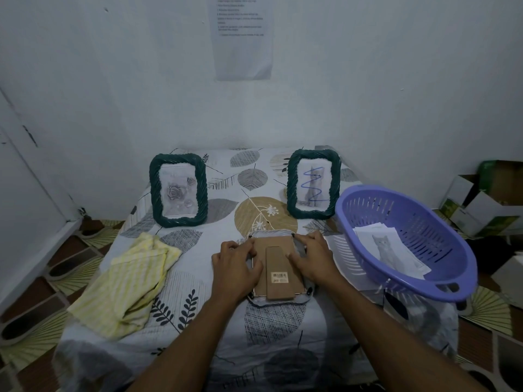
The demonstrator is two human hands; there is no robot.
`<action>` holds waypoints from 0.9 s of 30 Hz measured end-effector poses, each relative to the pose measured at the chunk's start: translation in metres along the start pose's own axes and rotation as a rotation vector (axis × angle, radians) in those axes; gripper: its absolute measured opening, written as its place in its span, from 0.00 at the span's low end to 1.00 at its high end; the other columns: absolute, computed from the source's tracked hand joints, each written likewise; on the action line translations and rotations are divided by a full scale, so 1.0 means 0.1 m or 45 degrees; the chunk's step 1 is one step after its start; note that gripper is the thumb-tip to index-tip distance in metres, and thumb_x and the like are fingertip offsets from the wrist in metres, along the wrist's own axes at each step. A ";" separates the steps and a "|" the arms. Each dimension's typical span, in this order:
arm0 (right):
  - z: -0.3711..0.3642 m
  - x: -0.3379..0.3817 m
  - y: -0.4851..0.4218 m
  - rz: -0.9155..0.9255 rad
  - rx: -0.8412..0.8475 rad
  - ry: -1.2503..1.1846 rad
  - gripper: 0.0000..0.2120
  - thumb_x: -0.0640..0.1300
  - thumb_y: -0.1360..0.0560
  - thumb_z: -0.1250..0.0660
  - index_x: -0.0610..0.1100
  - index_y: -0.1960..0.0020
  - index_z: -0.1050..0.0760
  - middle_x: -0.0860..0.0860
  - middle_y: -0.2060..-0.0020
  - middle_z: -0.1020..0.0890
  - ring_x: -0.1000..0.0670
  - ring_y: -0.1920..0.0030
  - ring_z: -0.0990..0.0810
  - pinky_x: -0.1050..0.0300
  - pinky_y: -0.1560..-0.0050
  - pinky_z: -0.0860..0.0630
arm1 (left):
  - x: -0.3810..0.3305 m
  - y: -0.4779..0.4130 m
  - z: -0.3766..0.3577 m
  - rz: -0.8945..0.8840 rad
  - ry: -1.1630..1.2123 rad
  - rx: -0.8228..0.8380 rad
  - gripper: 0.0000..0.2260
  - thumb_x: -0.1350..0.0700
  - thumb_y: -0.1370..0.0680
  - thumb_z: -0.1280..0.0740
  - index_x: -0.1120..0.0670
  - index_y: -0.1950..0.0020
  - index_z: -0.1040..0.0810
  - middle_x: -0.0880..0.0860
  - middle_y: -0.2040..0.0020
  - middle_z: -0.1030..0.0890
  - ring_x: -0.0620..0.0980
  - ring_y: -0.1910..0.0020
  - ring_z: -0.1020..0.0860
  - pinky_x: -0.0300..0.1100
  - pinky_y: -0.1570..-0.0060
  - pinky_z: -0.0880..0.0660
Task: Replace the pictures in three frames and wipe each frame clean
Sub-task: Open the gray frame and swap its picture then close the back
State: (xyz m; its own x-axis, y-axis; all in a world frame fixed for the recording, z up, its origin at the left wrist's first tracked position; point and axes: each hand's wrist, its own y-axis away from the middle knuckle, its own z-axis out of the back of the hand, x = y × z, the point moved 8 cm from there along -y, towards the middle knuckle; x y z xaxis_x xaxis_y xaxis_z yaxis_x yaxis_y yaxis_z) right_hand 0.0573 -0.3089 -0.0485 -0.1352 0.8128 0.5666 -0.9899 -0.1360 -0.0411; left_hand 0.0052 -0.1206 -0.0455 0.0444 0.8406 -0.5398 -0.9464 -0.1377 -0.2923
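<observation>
Frame (pixel 278 267) face-down; L hand (pixel 236 265) grips its left edge, R hand (pixel 311 257) flat on its back. Rose frame (pixel 179 190), cat frame (pixel 313 183) upright behind; yellow cloth (pixel 133 281) left, purple basket (pixel 368 210) right.

Left hand (pixel 236 267), right hand (pixel 310 258): both bare, uncovered from fingertips to wrists. Forearms bare along whole visible length, down to lower edge of view. Wrists narrow, forearms broaden toward elbows. Knuckles and finger joints plain on backs of hands. Nails too small to tell.

Matt brown cardboard backs the centre frame (pixel 278 267); glossy plastic basket (pixel 410 219) at three o'clock; soft cloth (pixel 133 281) at nine.
</observation>
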 end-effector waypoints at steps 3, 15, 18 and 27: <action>-0.01 -0.02 0.01 -0.030 -0.012 -0.034 0.28 0.55 0.25 0.32 0.50 0.28 0.33 0.47 0.37 0.32 0.45 0.33 0.33 0.49 0.35 0.36 | 0.01 0.00 0.01 0.006 0.008 -0.008 0.19 0.47 0.24 0.36 0.45 0.34 0.28 0.42 0.47 0.22 0.47 0.38 0.35 0.46 0.45 0.42; -0.02 -0.04 -0.01 -0.050 -0.004 -0.065 0.26 0.54 0.26 0.31 0.52 0.30 0.30 0.47 0.36 0.30 0.45 0.32 0.34 0.49 0.34 0.38 | 0.02 0.01 0.01 0.013 0.038 -0.011 0.20 0.47 0.24 0.36 0.45 0.32 0.29 0.42 0.46 0.23 0.47 0.37 0.36 0.45 0.44 0.43; -0.01 -0.04 -0.02 -0.038 0.016 -0.052 0.26 0.54 0.26 0.31 0.52 0.30 0.30 0.46 0.36 0.31 0.45 0.32 0.34 0.49 0.34 0.38 | 0.02 0.01 0.01 0.009 0.036 -0.014 0.20 0.47 0.24 0.36 0.45 0.32 0.29 0.43 0.45 0.23 0.47 0.37 0.36 0.45 0.44 0.43; -0.07 -0.06 -0.05 -0.007 0.100 0.078 0.23 0.58 0.23 0.37 0.56 0.29 0.32 0.47 0.38 0.32 0.45 0.34 0.34 0.48 0.36 0.37 | 0.03 0.01 -0.01 0.027 -0.007 0.005 0.17 0.47 0.24 0.37 0.46 0.35 0.28 0.44 0.43 0.23 0.48 0.36 0.36 0.47 0.41 0.41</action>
State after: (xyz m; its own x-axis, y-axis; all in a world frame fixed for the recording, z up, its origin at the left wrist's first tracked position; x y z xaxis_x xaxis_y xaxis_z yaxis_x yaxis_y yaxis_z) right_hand 0.0627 -0.3093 -0.0577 -0.1346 0.8466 0.5149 -0.9845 -0.1734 0.0278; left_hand 0.0045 -0.1191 -0.0478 0.0223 0.8403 -0.5417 -0.9482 -0.1539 -0.2778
